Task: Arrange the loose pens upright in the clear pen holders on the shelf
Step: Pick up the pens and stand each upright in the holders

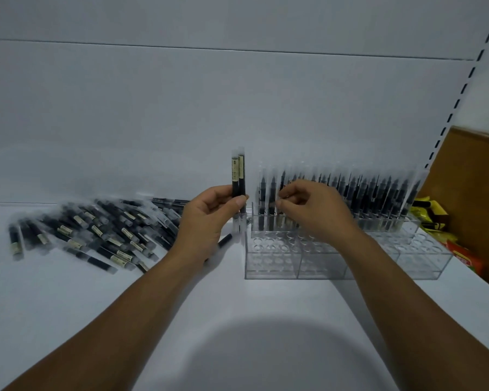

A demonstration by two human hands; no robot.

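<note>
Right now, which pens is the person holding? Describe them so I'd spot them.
On the white shelf, clear pen holders stand right and a pile of loose pens lies left. Between them the left hand grips two pens, the only upright ones outside the holders.

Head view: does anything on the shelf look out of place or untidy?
Yes. Loose pens lie flat in a crisscross heap left of the clear holders, and one stray pen lies apart under the left hand. Colourful packets at the right end do not belong among pens.
</note>
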